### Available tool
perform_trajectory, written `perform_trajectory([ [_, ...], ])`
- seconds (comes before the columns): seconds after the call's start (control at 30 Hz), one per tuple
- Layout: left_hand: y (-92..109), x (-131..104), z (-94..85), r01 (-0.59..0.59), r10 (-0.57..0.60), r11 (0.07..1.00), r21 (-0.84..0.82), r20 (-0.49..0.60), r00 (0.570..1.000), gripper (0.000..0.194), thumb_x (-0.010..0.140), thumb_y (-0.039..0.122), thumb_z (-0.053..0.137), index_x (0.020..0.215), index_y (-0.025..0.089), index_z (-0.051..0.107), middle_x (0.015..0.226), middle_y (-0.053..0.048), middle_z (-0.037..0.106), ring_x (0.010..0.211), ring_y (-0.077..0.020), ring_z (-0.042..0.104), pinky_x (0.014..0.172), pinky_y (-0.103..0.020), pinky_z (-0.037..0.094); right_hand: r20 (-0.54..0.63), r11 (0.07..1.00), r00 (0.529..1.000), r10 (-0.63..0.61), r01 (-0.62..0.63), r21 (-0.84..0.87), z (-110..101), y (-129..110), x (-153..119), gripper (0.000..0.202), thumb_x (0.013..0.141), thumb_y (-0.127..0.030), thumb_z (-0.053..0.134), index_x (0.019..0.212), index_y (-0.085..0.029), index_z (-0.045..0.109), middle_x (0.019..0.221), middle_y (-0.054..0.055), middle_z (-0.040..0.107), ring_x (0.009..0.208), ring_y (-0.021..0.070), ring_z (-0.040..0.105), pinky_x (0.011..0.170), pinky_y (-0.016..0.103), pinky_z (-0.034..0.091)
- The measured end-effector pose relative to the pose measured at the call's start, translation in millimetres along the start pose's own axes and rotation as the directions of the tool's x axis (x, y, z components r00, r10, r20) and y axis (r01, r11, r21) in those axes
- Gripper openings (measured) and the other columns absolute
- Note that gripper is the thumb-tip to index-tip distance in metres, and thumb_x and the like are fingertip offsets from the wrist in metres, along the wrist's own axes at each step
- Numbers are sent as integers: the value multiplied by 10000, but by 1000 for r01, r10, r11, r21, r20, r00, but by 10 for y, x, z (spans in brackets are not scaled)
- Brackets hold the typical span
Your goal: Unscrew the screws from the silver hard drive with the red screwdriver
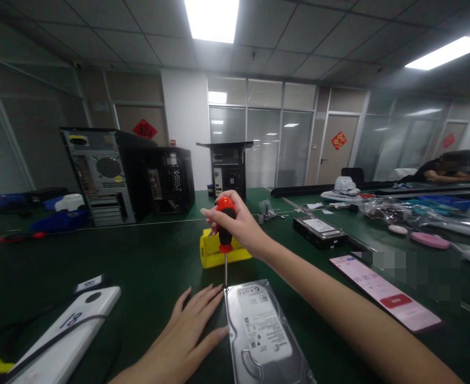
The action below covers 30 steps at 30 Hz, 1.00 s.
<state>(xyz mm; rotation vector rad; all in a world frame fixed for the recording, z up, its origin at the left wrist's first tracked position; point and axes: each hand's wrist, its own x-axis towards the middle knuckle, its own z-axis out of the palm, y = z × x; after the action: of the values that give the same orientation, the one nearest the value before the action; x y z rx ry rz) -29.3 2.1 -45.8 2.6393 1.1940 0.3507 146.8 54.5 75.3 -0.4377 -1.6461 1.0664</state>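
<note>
A silver hard drive point(264, 325) with a white label lies flat on the green table point(150, 261). My right hand point(235, 218) is wrapped round the red and black handle of a screwdriver point(225, 248). The screwdriver stands upright, its tip at the drive's upper left corner. Along the drive's left edge, my left hand point(197, 325) rests with its fingers spread, the fingertips beside the screwdriver tip and the thumb at the drive's side. Behind the screwdriver is a yellow object point(210, 253), partly hidden by my right hand.
Computer cases point(126, 176) stand at the back left, another case point(230, 170) at the back centre. A second drive point(320, 230) and a phone point(387, 293) lie right. A white device marked 18 point(70, 330) lies left. Another person point(446, 168) leans at the far right.
</note>
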Motion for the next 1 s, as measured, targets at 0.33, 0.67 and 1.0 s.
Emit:
perform_trajectory([
  [0.33,61,-19,-56,16,-16,1000,-21,17,1000,533,911,541,307,1399,339,231,1467,4,274,1350,-254,226,1092,-560,134,26,989,990,136,-137,46,-126,29,68,216,861,-377,463,1007,-218,457,754,-23,504,651,104,566,685,291,502],
  [0.67,103,-12,-87,33,-31,999,-26,58,998,550,907,554,295,1404,332,214,1476,6,246,1356,-263,200,1085,-579,117,64,880,996,-66,89,-466,-221,-187,14,258,776,-370,606,914,-186,488,800,-21,466,678,93,487,625,231,426],
  [1.0,177,-25,-148,58,-55,998,-35,64,996,581,899,573,287,1395,272,275,1463,-34,279,1352,-270,214,1088,-567,133,109,428,987,-120,151,-891,-164,-282,100,309,864,-481,415,808,-184,480,738,6,505,648,127,449,587,257,335],
])
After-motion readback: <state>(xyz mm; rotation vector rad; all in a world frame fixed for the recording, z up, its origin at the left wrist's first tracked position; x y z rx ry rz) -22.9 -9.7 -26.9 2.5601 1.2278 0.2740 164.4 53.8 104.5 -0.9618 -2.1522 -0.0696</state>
